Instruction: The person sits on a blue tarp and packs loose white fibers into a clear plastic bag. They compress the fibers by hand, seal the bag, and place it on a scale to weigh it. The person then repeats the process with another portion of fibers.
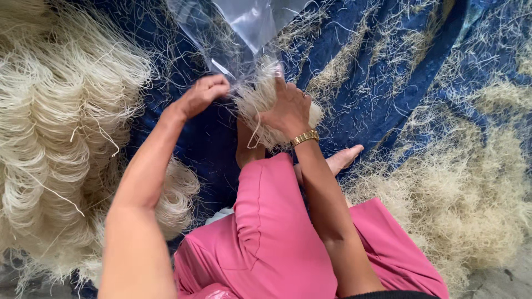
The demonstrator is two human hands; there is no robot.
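Person is sitting on a blue tarp [382,83], pink trousers [277,238] filling the bottom centre. Left hand [204,95] is pinching the edge of a clear plastic bag [244,27], fingers clenched on the film; the bag is running up from the hands toward 12 o'clock. Right hand [288,108] is grasping a bundle of pale dried noodle strands [260,105], fingers curled around it, a gold bracelet [304,137] sitting on the wrist. The bundle is lying right at the bag's mouth, between the two hands, touching both; whether any of it is inside the bag I cannot tell.

A big heap of looped pale strands [61,127] is lying at 9 o'clock of the hands, covering the left side of the tarp. A second, more tangled and yellowish heap [471,188] is lying at 4 o'clock, well apart from the hands. Loose stray strands are littering the tarp toward 1 and 2 o'clock. A bare foot [343,158] is showing just at 5 o'clock of the right hand, resting on the tarp.
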